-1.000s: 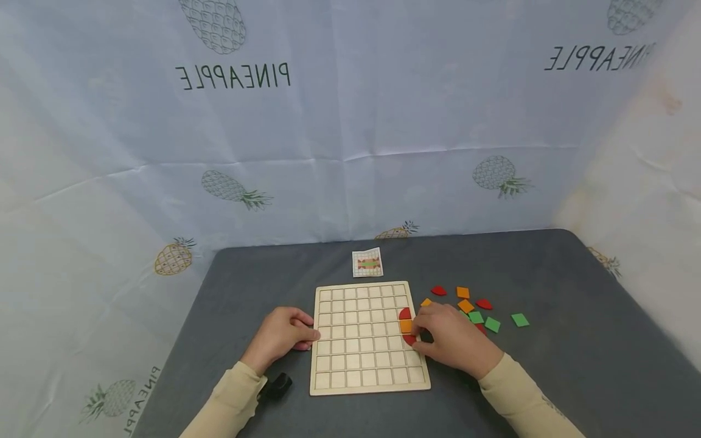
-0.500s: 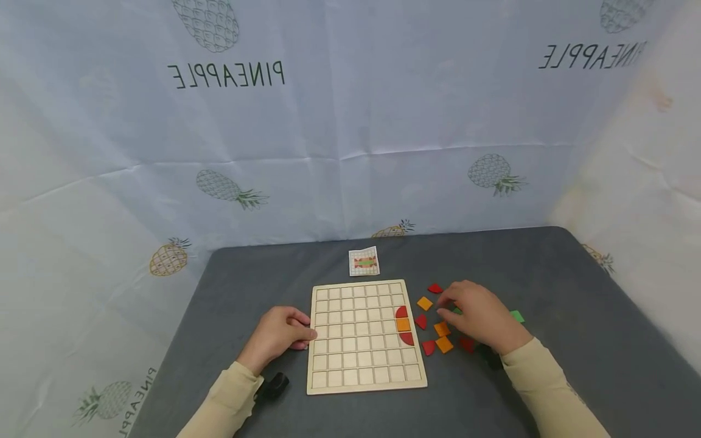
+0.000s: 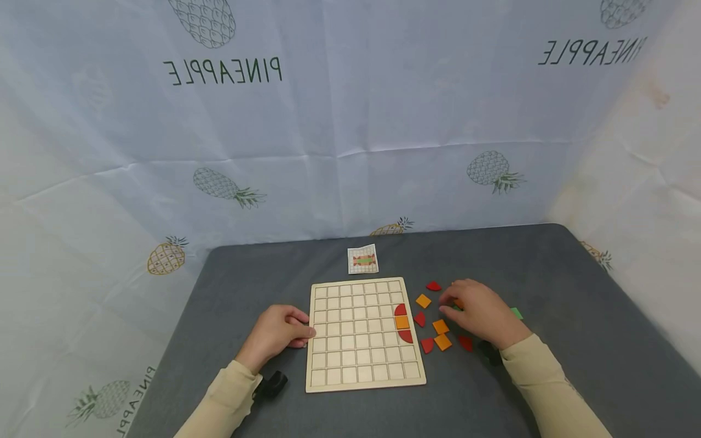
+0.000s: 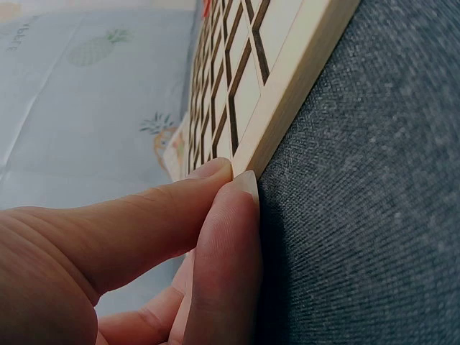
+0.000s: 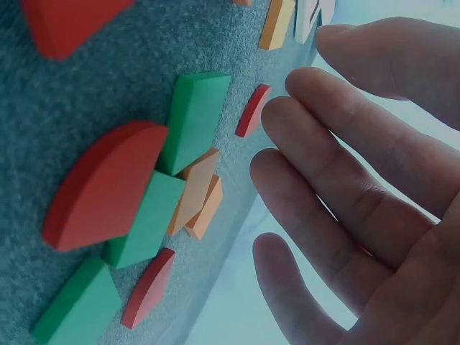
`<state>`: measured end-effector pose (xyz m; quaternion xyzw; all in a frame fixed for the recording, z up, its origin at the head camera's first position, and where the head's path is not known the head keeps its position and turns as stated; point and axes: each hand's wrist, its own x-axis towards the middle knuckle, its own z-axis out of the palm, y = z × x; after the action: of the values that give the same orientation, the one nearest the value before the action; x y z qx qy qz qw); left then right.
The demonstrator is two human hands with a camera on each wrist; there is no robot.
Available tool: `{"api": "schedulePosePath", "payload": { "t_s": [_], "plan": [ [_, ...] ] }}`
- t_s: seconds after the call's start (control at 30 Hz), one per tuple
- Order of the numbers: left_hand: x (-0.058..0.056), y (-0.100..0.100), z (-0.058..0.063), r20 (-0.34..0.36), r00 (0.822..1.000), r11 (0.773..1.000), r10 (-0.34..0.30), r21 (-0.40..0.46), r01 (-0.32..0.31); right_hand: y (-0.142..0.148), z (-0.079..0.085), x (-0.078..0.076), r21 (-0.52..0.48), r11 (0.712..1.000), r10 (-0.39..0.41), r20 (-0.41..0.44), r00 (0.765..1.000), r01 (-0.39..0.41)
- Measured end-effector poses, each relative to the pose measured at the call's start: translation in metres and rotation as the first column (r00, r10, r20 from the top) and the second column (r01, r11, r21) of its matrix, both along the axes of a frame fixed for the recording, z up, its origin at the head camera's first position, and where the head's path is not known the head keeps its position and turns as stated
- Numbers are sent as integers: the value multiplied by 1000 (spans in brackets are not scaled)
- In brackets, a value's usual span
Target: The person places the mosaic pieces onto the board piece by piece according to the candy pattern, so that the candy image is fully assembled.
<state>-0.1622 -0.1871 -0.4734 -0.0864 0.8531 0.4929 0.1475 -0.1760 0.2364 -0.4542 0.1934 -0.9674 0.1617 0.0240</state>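
Left hand (image 3: 277, 333): pinching grid board (image 3: 348, 342), 9 o'clock edge | Right hand (image 3: 482, 311): loosely spread, holding nothing, over loose tiles (image 3: 440, 327), board's 3 o'clock | Handling: probably light, stiff; best pinched by opposite edges

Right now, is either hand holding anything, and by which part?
The left hand pinches the wooden board by its left edge; the right hand holds nothing.

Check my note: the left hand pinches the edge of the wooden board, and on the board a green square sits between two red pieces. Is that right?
Not quite: the square between the two red pieces is orange, not green, as the head view shows. The left hand does pinch the edge of the wooden board.
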Motion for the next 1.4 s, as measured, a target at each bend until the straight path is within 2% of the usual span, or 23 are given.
{"api": "schedulePosePath", "payload": {
  "t_s": [0.37, 0.63, 0.97, 1.07, 1.4],
  "plan": [
    [-1, -3, 5, -3, 1000, 1000, 13, -3, -13, -7, 3, -3, -21, 1000, 20, 18, 1000, -20],
    [-1, -3, 4, -3, 1000, 1000, 8, 13, -8, -18, 1, 1, -40, 999, 16, 40, 999, -14],
    [0, -2, 2, -11, 1000, 1000, -3, 26, 3, -43, -9, 3, 34, 999, 4, 26, 1000, -4],
    [-1, -2, 2, -14, 1000, 1000, -5, 29, 5, -47, -9, 3, 39, 999, -18, 37, 999, 16],
    [0, -2, -1, -24, 1000, 1000, -7, 26, 8, -47, -6, -1, 13, 1000, -15, 72, 997, 14]
  ]
}}
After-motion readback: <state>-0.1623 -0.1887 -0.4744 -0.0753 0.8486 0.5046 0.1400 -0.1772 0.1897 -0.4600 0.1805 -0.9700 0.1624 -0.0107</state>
